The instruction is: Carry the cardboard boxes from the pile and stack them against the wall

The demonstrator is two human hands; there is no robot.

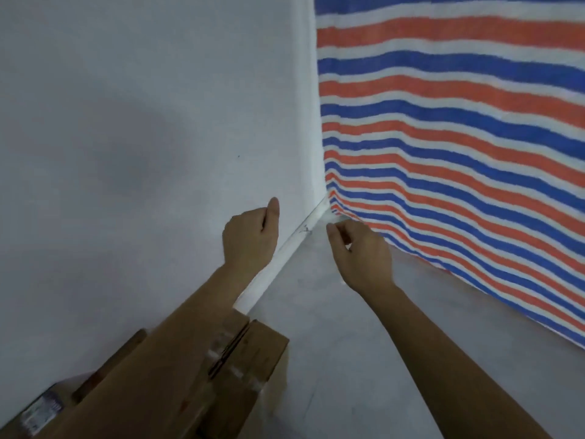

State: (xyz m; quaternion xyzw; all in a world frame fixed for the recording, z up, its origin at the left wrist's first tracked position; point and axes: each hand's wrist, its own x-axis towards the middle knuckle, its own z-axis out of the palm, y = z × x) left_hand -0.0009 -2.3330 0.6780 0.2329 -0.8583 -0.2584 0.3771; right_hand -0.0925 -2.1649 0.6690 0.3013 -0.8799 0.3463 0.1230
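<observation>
While both hands (pixel 251 236) hang empty | cardboard box (pixel 177 369) against wall (pixel 110 137)

Illumination is dim, even and cool, giving the plain white wall (pixel 126 122) a grey-blue cast. A broad, soft-edged shadow lies across the wall's middle; no hard shadow edges or glare appear. The picture is soft overall. The red, white and blue striped woven tarpaulin (pixel 459 137) shows stripes that bow and fan outward, indicating wide-angle distortion toward the right edge. The brown cardboard box sealed with clear tape (pixel 196 381) at the lower left is blurred, its label unreadable.
</observation>
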